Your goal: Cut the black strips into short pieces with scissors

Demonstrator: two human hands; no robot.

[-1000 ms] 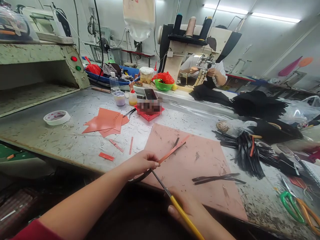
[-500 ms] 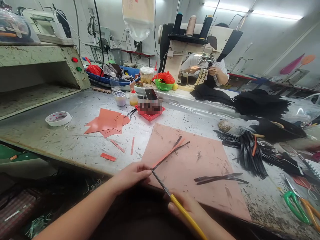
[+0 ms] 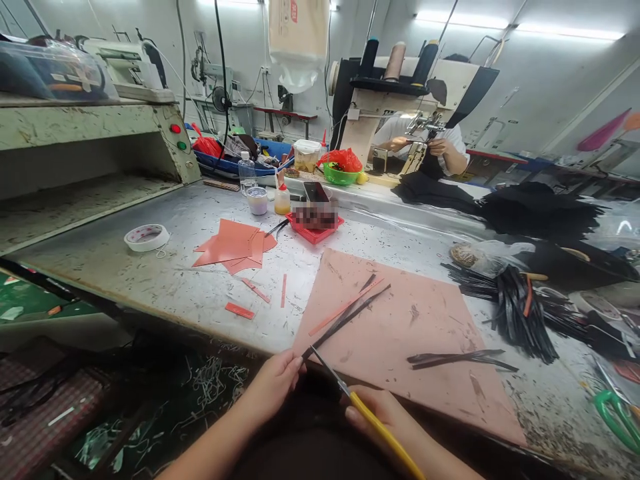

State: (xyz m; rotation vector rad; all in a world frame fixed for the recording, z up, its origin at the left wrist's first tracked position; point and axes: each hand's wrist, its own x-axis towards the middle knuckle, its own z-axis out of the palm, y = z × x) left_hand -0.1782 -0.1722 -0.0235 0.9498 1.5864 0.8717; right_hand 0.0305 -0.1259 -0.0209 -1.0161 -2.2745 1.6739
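My left hand [image 3: 279,379] pinches the near end of a black strip [image 3: 350,313] at the bench's front edge. The strip slants up and right across a pink mat [image 3: 380,340]. My right hand [image 3: 383,415] is closed around yellow-handled scissors [image 3: 373,417], seen nearly edge-on; their metal tip points toward my left fingertips, close to the strip. Whether the blades are parted I cannot tell. A thin orange strip [image 3: 345,308] lies beside the black one. Several more black strips [image 3: 460,359] rest on the mat's right part.
Orange sheets [image 3: 233,243], a tape roll [image 3: 147,237] and a red tray [image 3: 315,235] are on the bench. At right lie a bundle of black strips [image 3: 523,313] and green-handled scissors [image 3: 617,420]. Across the bench, a person [image 3: 453,150] works at a sewing machine [image 3: 370,107].
The view has shifted, moving the scene rightward. The orange strip, earlier running along the black one toward my left hand, now lies apart on the mat. My left hand keeps the black strip.
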